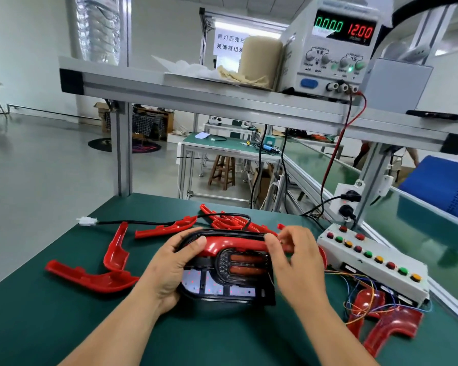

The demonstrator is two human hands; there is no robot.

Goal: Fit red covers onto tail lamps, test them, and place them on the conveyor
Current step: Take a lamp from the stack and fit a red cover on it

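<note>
A black tail lamp (228,276) lies on the green bench in front of me, its cable ending in a white connector (86,221) at the left. A red cover (230,244) sits along the lamp's top edge. My left hand (169,268) grips the lamp's left end, thumb on the cover. My right hand (291,260) pinches the cover's right end. Several loose red covers (90,276) lie to the left and behind the lamp.
A white test box with coloured buttons (373,262) stands at the right, wires and more red covers (389,328) in front of it. A power supply (333,48) reading 12.00 sits on the overhead shelf. The green conveyor (328,165) runs along the right, with a blue bin (444,186) beyond.
</note>
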